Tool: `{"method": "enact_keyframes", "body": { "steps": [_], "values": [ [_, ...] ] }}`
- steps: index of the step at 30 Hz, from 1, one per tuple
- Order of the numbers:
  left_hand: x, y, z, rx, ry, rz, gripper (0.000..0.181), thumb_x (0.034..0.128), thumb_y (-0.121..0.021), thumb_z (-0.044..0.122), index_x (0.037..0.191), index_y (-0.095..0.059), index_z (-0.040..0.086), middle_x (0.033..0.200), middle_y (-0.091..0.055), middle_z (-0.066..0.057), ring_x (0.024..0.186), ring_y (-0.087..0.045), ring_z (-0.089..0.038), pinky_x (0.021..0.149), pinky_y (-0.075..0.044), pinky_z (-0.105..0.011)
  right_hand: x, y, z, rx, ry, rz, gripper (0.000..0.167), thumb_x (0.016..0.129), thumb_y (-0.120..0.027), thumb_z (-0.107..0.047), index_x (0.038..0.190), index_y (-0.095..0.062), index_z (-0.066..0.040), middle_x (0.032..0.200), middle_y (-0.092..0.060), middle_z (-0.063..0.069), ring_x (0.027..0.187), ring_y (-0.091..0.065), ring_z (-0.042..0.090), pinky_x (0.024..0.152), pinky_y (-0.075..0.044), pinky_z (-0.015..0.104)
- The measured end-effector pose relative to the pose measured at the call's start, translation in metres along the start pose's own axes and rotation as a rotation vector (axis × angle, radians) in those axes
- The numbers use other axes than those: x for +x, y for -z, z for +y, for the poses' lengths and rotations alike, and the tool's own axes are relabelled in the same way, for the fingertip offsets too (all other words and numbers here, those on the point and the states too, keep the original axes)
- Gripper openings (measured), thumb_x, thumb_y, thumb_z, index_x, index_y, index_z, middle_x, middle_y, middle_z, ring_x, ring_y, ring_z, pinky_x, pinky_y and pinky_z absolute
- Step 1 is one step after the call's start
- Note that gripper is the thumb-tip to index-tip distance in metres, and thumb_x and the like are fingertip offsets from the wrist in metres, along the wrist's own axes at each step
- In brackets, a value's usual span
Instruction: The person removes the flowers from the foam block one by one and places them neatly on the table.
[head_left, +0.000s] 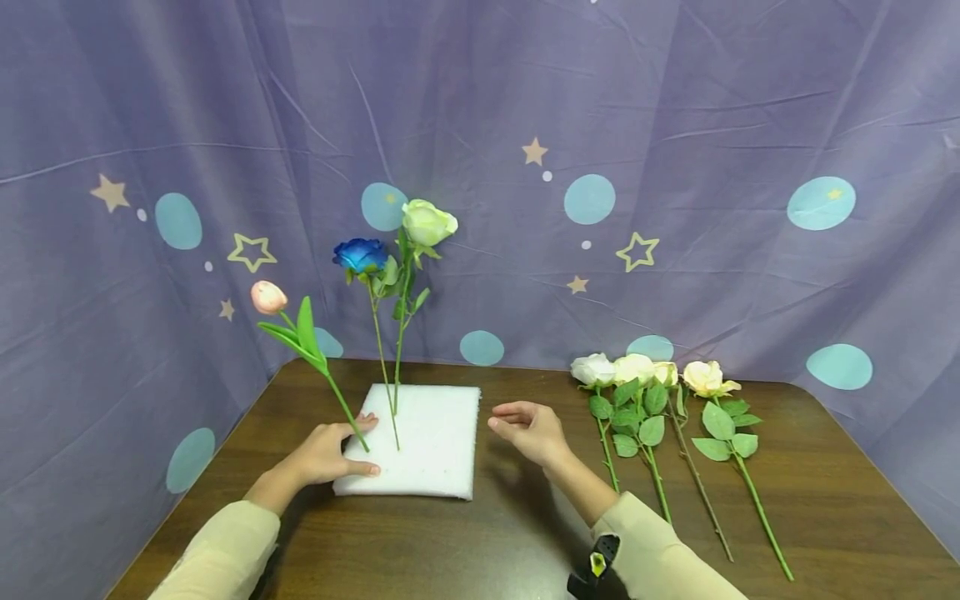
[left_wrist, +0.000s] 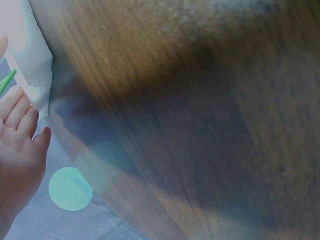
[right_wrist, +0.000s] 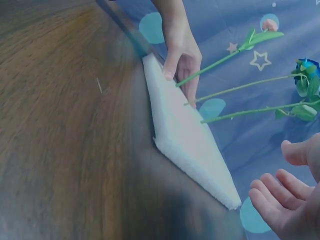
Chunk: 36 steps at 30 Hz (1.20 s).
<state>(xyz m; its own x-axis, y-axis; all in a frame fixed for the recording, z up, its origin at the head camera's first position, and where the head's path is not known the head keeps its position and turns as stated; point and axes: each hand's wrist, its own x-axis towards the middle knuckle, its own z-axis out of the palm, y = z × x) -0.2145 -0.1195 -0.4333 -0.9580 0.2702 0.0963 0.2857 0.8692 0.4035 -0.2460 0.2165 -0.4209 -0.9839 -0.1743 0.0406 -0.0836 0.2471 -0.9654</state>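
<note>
A white foam block (head_left: 431, 446) lies on the table with three artificial flowers standing in it. A pink tulip (head_left: 268, 297) leans left at the block's left side; a blue rose (head_left: 361, 255) and a pale green rose (head_left: 429, 223) stand behind it. My left hand (head_left: 321, 454) rests on the block's left edge, thumb and fingers spread on either side of the tulip stem (right_wrist: 210, 67). To the right of the block, my right hand (head_left: 534, 432) hovers with loosely bent fingers (right_wrist: 280, 197) and holds nothing. The left wrist view shows little of the block.
On the right of the brown wooden table (head_left: 420, 550) lie several more roses, among them a white rose (head_left: 594, 369) and a cream rose (head_left: 705, 378), stems toward me. A purple curtain (head_left: 480, 100) with stars and dots hangs behind the table.
</note>
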Motion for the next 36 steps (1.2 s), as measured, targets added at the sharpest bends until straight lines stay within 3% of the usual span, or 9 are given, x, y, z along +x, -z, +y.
{"method": "enact_keyframes", "body": {
  "steps": [11, 19, 36],
  "values": [
    [-0.002, -0.002, -0.002, 0.003, 0.007, -0.008, 0.083, 0.0677, -0.083, 0.046, 0.134, -0.056, 0.003, 0.139, -0.054, -0.018, 0.129, -0.05, -0.042, 0.105, -0.043, -0.055, 0.007, -0.011, -0.006, -0.01, 0.033, -0.082, 0.027, 0.083, -0.074, -0.019, 0.105, -0.072, -0.004, 0.101, -0.075, 0.011, 0.084, -0.069, 0.01, 0.072, -0.055, 0.02],
    [0.0, 0.003, 0.002, 0.002, -0.011, 0.0, 0.082, 0.068, -0.083, 0.045, 0.133, -0.056, 0.002, 0.138, -0.055, -0.019, 0.128, -0.051, -0.043, 0.105, -0.042, -0.055, 0.016, -0.018, -0.015, -0.017, 0.037, -0.087, 0.028, 0.083, -0.074, -0.02, 0.105, -0.072, -0.002, 0.098, -0.076, 0.011, 0.081, -0.068, 0.007, 0.07, -0.055, 0.019],
    [0.0, 0.002, 0.002, -0.004, 0.028, -0.017, 0.084, 0.068, -0.083, 0.046, 0.134, -0.055, 0.003, 0.14, -0.053, -0.019, 0.13, -0.049, -0.043, 0.108, -0.04, -0.055, 0.02, -0.031, -0.021, -0.043, 0.024, -0.111, 0.029, 0.084, -0.074, -0.022, 0.105, -0.072, -0.002, 0.097, -0.076, 0.011, 0.081, -0.069, 0.008, 0.069, -0.054, 0.018]
  ]
}}
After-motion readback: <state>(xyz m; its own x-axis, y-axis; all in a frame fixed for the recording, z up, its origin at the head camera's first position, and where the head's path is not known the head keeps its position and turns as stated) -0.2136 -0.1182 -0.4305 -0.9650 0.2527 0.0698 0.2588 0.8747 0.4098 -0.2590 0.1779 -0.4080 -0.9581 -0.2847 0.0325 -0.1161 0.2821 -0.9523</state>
